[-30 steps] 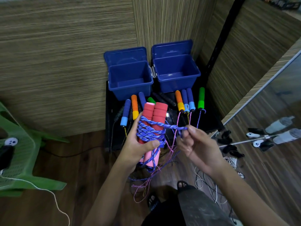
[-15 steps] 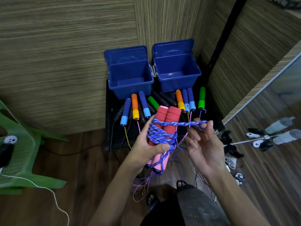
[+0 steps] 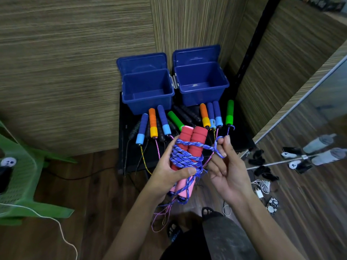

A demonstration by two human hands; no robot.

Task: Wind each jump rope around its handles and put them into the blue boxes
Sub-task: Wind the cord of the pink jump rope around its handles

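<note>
Two handles (image 3: 187, 152) gripped in left hand (image 3: 169, 171) | rope (image 3: 189, 156) wound round them | its loop pinched by right hand (image 3: 225, 169) at 3 o'clock | boxes (image 3: 148, 87) at 12

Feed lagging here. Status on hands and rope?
Left hand grips red handles. Right hand pinches rope, winding unfinished. Boxes open, path clear.
</note>
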